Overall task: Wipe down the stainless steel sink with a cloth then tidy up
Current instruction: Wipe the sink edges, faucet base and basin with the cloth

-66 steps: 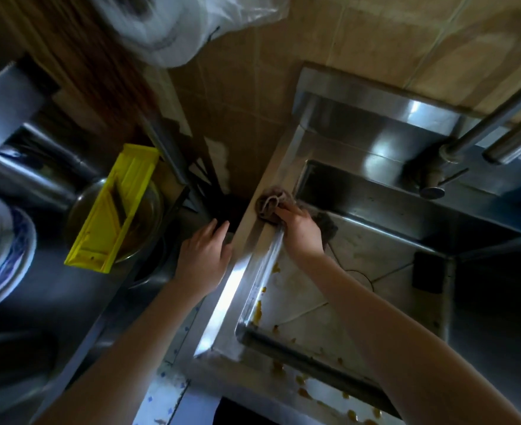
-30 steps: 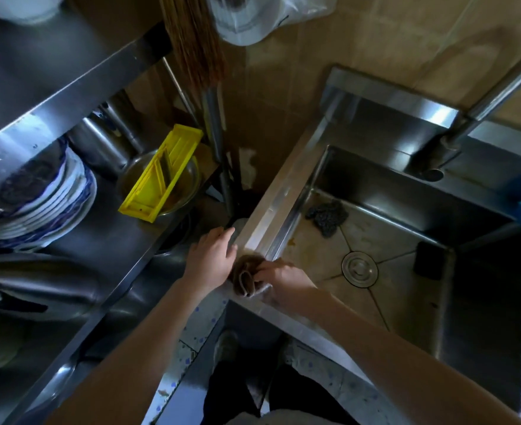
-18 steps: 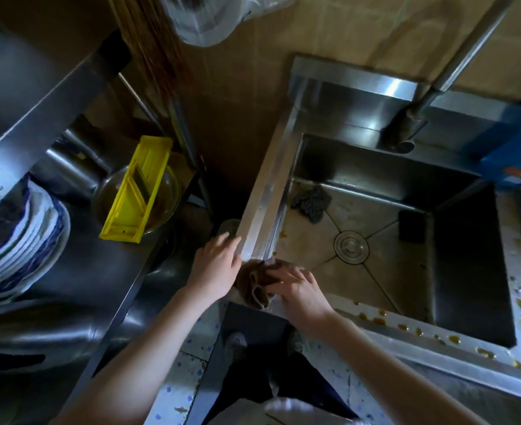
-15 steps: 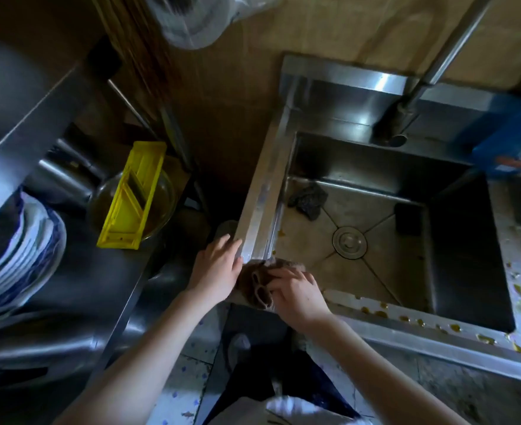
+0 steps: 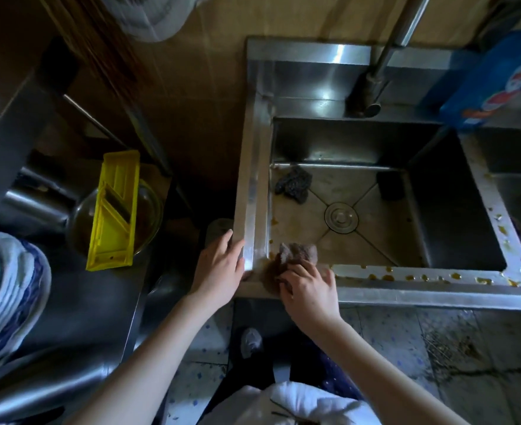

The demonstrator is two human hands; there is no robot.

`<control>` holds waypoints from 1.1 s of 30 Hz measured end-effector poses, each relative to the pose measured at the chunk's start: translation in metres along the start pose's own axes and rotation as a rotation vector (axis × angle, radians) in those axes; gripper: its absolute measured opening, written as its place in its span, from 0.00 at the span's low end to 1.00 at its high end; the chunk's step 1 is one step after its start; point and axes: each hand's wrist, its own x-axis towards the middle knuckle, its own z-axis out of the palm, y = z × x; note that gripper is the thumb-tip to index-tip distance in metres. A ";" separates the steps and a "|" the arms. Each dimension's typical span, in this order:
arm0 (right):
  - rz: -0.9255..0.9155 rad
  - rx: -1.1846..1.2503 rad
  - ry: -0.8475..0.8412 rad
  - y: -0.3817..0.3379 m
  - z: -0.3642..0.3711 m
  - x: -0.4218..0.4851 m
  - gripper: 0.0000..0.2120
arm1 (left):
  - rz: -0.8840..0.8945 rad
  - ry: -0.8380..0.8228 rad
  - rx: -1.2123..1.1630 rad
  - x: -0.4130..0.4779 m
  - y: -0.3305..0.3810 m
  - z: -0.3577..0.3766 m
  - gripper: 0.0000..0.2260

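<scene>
The stainless steel sink (image 5: 254, 191) fills the right half of the head view, with orange-brown spots along its front rim and right rim. My right hand (image 5: 309, 289) presses a crumpled brown cloth (image 5: 296, 253) onto the sink's front-left corner. My left hand (image 5: 220, 269) rests flat against the outer side of that corner, fingers apart, holding nothing. A dark scouring pad (image 5: 294, 184) lies in the basin's back-left part, near the round drain (image 5: 341, 217). A black block (image 5: 390, 185) stands against the basin's right wall.
The tap (image 5: 381, 56) rises at the sink's back. A blue packet (image 5: 498, 81) stands at the back right. Left of the sink, a steel shelf holds a yellow slicer (image 5: 115, 210) on a glass bowl (image 5: 151, 210) and stacked blue-rimmed plates (image 5: 7, 296).
The cloth in my right hand came down the left rim from the back to the front-left corner. It now lies slightly further right, on the front rim. My left hand stayed beside the corner.
</scene>
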 end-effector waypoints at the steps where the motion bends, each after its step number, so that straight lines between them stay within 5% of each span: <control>1: 0.031 -0.009 -0.003 0.009 -0.002 -0.003 0.07 | 0.026 -0.003 0.020 0.001 0.000 0.001 0.18; 8: 0.224 0.016 -0.016 0.061 -0.008 -0.020 0.11 | 0.126 -0.038 0.090 0.006 -0.004 0.005 0.19; 22: 0.012 0.000 0.027 -0.044 0.021 -0.001 0.10 | 0.096 -0.045 0.061 0.006 -0.012 -0.003 0.20; 33: 0.257 -0.032 -0.006 0.076 -0.009 -0.035 0.14 | 0.136 -0.126 0.099 0.001 0.030 0.022 0.20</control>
